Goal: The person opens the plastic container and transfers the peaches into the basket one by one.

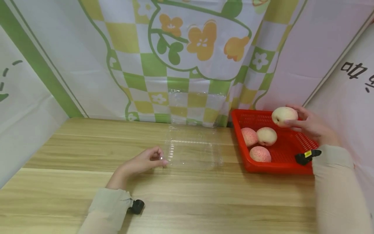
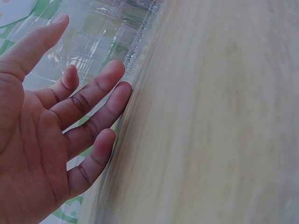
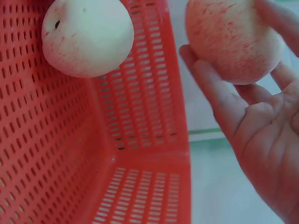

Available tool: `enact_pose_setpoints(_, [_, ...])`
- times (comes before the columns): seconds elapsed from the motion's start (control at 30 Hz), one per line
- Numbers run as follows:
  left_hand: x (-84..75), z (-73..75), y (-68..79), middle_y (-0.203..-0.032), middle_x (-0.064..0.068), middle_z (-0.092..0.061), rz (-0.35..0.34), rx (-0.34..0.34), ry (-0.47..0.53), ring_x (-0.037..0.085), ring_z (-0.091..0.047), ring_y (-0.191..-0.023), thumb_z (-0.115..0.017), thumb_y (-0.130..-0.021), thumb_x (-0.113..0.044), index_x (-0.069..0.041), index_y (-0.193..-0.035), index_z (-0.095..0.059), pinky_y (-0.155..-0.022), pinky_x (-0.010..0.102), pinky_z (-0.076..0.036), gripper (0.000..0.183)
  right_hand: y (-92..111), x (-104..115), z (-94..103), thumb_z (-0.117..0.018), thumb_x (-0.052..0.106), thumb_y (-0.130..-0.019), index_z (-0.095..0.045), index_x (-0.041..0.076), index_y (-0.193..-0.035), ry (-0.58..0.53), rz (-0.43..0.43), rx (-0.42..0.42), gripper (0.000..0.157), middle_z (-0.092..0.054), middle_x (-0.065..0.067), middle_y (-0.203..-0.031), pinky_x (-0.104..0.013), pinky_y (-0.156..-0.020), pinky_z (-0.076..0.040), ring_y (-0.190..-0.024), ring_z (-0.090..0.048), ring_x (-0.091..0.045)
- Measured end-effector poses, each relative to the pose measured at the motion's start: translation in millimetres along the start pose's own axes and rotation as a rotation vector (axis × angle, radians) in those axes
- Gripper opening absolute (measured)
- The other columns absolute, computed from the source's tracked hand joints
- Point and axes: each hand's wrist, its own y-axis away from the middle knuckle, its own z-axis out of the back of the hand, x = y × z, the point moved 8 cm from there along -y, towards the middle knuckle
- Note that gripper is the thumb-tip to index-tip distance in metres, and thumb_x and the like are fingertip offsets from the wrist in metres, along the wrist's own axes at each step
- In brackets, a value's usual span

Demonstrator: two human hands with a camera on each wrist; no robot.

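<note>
Above the back of the red basket (image 1: 281, 169), my right hand (image 1: 314, 126) holds a pale peach (image 1: 282, 116) between thumb and fingers. Its pink speckled side (image 3: 233, 44) faces the right wrist view. In the basket lie a whitish peach (image 1: 267, 136), a pink peach (image 1: 249, 136) and another pink one (image 1: 260, 154). My left hand (image 1: 143, 161) is at the left edge of a clear plastic clamshell box (image 1: 191, 142), whose lid (image 1: 194, 107) stands raised at the back. The left wrist view has its fingers (image 2: 100, 86) loosely spread, fingertips right by the box, gripping nothing.
The box and basket stand on a wood-grain table (image 1: 175, 201). Behind them hangs a checked, flowered cloth (image 1: 140, 78), which the raised lid overlaps in the head view. A white printed panel (image 1: 350, 107) borders the right side, close beyond the basket.
</note>
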Motion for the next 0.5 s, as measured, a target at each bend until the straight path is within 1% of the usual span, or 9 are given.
enact_pose_setpoints(0.13, [-1.0, 0.9, -0.2, -0.091, 0.004, -0.060, 0.002, 0.000, -0.003, 0.022, -0.057, -0.090, -0.065, -0.097, -0.027, -0.006, -0.099, -0.047, -0.081, 0.034, -0.046, 0.028, 1, -10, 10.3, -0.059, -0.002, -0.096, -0.039, 0.027, -0.140, -0.009, -0.051, -0.016, 0.056, -0.056, 0.017, -0.116, -0.019, -0.077, -0.056, -0.096, -0.059, -0.002])
enact_pose_setpoints(0.2, [-0.8, 1.4, 0.0, -0.091, 0.004, -0.059, 0.006, 0.000, 0.000, 0.022, -0.057, -0.090, -0.065, -0.097, -0.027, -0.006, -0.099, -0.047, -0.081, 0.034, -0.046, 0.027, 1, -13, 14.3, -0.060, 0.001, -0.097, -0.041, 0.028, -0.136, 0.011, -0.077, -0.023, 0.051, -0.057, 0.018, -0.113, -0.019, -0.077, -0.056, -0.095, -0.060, -0.002])
enact_pose_setpoints(0.27, [-0.8, 2.2, 0.5, -0.091, 0.004, -0.059, 0.001, 0.001, -0.003, 0.022, -0.058, -0.090, -0.064, -0.098, -0.026, -0.006, -0.099, -0.046, -0.081, 0.034, -0.046, 0.027, -1, -16, 17.8, -0.060, 0.005, -0.097, -0.041, 0.029, -0.134, 0.074, -0.109, -0.030, 0.048, -0.058, 0.020, -0.111, -0.019, -0.077, -0.056, -0.094, -0.060, -0.002])
enact_pose_setpoints(0.33, [-0.3, 2.6, 0.9, -0.092, 0.006, -0.060, 0.000, 0.001, -0.007, 0.023, -0.058, -0.090, -0.064, -0.098, -0.027, -0.006, -0.099, -0.046, -0.081, 0.034, -0.046, 0.028, -2, -20, 20.5, -0.059, 0.012, -0.099, -0.039, 0.029, -0.137, 0.178, -0.153, -0.030, 0.046, -0.056, 0.023, -0.109, -0.019, -0.079, -0.055, -0.093, -0.059, 0.000])
enact_pose_setpoints(0.43, [0.0, 1.5, 1.0, -0.093, 0.009, -0.062, -0.005, 0.008, -0.012, 0.023, -0.059, -0.091, -0.064, -0.098, -0.027, -0.006, -0.099, -0.047, -0.081, 0.034, -0.047, 0.028, -4, -27, 23.8, -0.059, 0.023, -0.100, -0.028, 0.021, -0.148, 0.331, -0.213, -0.021, 0.057, -0.052, 0.027, -0.107, -0.018, -0.081, -0.054, -0.094, -0.057, 0.003])
enact_pose_setpoints(0.47, [0.7, 0.8, 0.7, -0.094, 0.010, -0.062, -0.002, 0.009, -0.013, 0.023, -0.060, -0.091, -0.064, -0.098, -0.028, -0.006, -0.099, -0.047, -0.082, 0.034, -0.047, 0.028, -4, -30, 24.7, -0.059, 0.025, -0.100, -0.026, 0.021, -0.149, 0.351, -0.228, -0.016, 0.059, -0.051, 0.028, -0.107, -0.018, -0.081, -0.054, -0.094, -0.056, 0.003])
enact_pose_setpoints(0.5, [1.0, 0.2, 0.3, -0.094, 0.010, -0.062, 0.000, 0.011, -0.012, 0.024, -0.060, -0.092, -0.064, -0.097, -0.028, -0.006, -0.100, -0.047, -0.082, 0.034, -0.047, 0.028, -4, -32, 25.6, -0.059, 0.024, -0.100, -0.027, 0.020, -0.149, 0.345, -0.239, -0.013, 0.059, -0.052, 0.028, -0.105, -0.019, -0.081, -0.054, -0.093, -0.057, 0.002])
